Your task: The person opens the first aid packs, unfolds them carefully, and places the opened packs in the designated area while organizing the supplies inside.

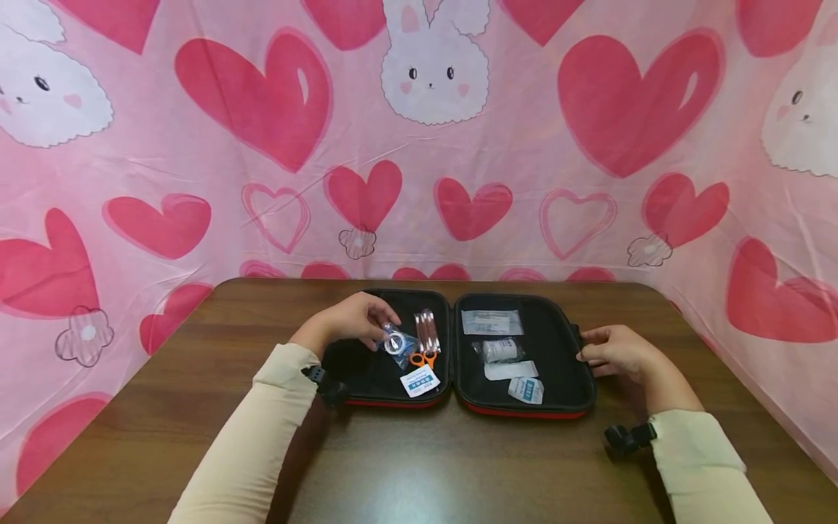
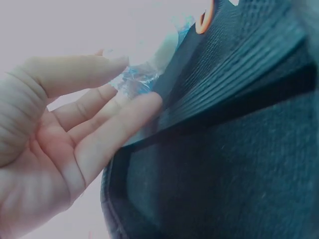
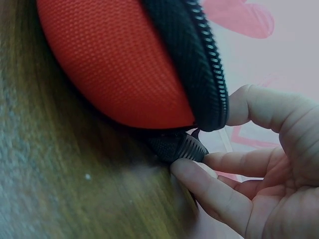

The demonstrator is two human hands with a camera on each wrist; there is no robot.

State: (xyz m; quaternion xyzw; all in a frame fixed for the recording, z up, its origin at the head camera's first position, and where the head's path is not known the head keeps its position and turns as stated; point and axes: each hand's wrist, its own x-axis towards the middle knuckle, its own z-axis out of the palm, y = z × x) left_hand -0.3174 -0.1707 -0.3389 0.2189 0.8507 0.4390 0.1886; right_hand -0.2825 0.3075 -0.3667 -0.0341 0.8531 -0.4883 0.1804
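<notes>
A zip case with a black lining and red shell lies spread on the table; its right half (image 1: 556,349) and left half (image 1: 353,371) both face up. Over the left half, my left hand (image 1: 356,318) pinches a clear, blue-printed packet (image 1: 401,343) with a white ring-shaped roll inside. In the left wrist view, the packet (image 2: 142,74) sits at the tips of my thumb and fingers. My right hand (image 1: 618,351) grips the case's right edge. In the right wrist view, its thumb is at the zipper rim (image 3: 219,99) and fingers touch the black ribbed handle (image 3: 187,147).
Beside the packet lie orange-handled scissors (image 1: 422,359), a pack of brown-filled sticks (image 1: 427,331) and a white-and-blue sachet (image 1: 420,380). The right half holds a flat clear packet (image 1: 492,322), a wrapped white roll (image 1: 500,350), a white strip (image 1: 511,370) and another sachet (image 1: 527,390).
</notes>
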